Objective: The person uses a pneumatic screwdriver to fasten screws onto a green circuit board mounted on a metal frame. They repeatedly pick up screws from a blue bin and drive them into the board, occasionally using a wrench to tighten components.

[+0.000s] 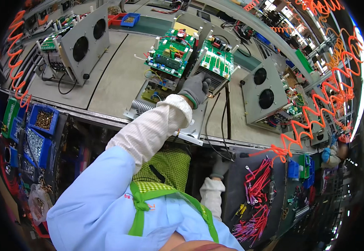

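My left hand (195,89), in a grey glove, reaches to the front of an open power unit on the workbench. Its fingers are curled against the dark finned heat sink (215,81) under the right green circuit board (216,59); what they hold, if anything, is hidden. A second green circuit board (171,52) stands to the left, above a metal base with a coil (142,105). Black cables (225,121) hang from the unit over the bench edge. Low beside the bench, my right hand (221,165), also gloved, is dim and its fingers are unclear.
Grey units with two round fans stand left (83,48) and right (263,94). Blue bins of screws (43,118) sit at the left. Red cables with lugs (258,188) lie on a dark surface at the right. Orange coiled air hoses (322,111) hang on both sides.
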A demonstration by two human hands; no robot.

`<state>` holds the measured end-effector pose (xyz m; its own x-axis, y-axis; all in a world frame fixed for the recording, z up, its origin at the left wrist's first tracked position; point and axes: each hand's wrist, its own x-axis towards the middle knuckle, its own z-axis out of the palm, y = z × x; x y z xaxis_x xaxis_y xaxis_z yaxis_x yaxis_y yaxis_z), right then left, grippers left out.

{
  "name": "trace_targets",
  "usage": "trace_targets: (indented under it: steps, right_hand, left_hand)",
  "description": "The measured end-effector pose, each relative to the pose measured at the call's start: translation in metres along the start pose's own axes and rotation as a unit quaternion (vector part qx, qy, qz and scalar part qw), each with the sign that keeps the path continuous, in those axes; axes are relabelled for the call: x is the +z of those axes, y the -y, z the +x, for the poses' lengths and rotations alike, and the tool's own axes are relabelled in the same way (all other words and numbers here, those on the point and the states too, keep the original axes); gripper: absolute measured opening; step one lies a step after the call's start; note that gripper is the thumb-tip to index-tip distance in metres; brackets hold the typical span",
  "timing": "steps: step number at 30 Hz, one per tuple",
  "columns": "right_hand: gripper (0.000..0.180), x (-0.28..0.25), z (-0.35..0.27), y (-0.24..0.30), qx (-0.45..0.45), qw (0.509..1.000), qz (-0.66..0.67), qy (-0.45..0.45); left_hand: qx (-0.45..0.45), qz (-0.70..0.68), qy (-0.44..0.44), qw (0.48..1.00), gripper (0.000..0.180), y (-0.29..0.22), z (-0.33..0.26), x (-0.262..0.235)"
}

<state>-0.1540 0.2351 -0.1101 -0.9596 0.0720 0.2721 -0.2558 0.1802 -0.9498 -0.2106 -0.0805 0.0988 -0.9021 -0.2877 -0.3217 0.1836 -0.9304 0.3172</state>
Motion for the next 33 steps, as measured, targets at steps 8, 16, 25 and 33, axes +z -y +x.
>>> trace_targets:
  steps: [8,16,25,33]
  right_hand:
    - [0.030,-0.090,-0.001,0.211,-0.169,0.974,-0.148,-0.031]
    - [0.037,-0.042,0.064,0.372,-0.290,0.914,0.208,0.192]
    - [0.054,0.185,0.138,0.410,-0.431,0.838,0.283,0.182]
    - [0.037,0.225,0.151,0.403,-0.373,0.878,0.263,0.141]
  left_hand:
    - [-0.011,-0.090,-0.001,0.996,0.013,-0.003,0.008,-0.001]
    - [-0.032,-0.149,0.005,0.988,0.011,0.001,0.010,-0.001]
    - [-0.027,-0.167,0.001,0.986,0.011,-0.005,0.007,0.002]
    - [-0.021,-0.176,0.036,0.984,0.012,-0.001,0.002,0.004]
